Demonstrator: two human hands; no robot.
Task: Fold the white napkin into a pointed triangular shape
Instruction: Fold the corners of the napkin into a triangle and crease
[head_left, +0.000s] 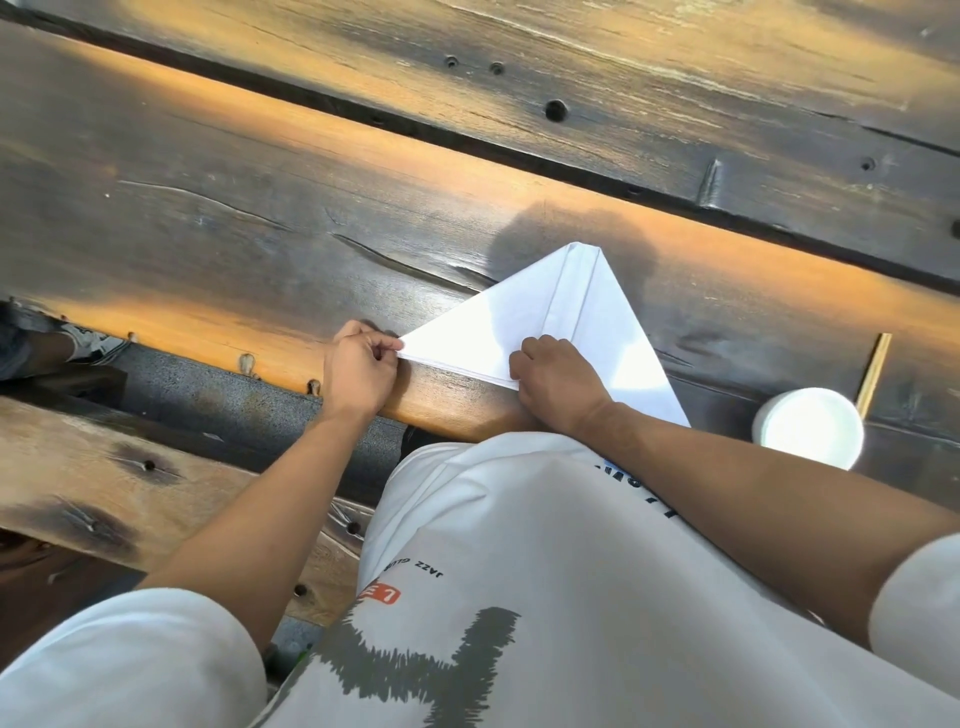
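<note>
Two bare hands work a white paper napkin (524, 317) on a dark, weathered wooden plank table (218, 218) seen from above. The napkin lies flat near the table's near edge, already folded into a wide triangle. Its apex points toward the far edge, and one sharp corner points toward the left. A narrow folded seam runs from the apex down through the middle of the triangle.

At the left corner of the napkin, the left hand (360, 366) pinches the layered tip between thumb and fingertips, closed on the paper. It sits right at the table's near edge. The right hand (558, 382) rests knuckles-up on the napkin's near edge, close to the middle of the triangle. Its fingers are curled under and press the paper down; whether they grip a layer cannot be told. The right part of the napkin extends past the right forearm toward the near edge.

Near the right end of the table's near edge stands a round white cup (808, 428), just beside the napkin's right corner but apart from it. Glare washes out its inside, so its contents cannot be told. A thin pale wooden stick (874, 371) lies on the table just beyond the cup.

The person wears a white printed T-shirt (545, 597), filling the foreground.
</note>
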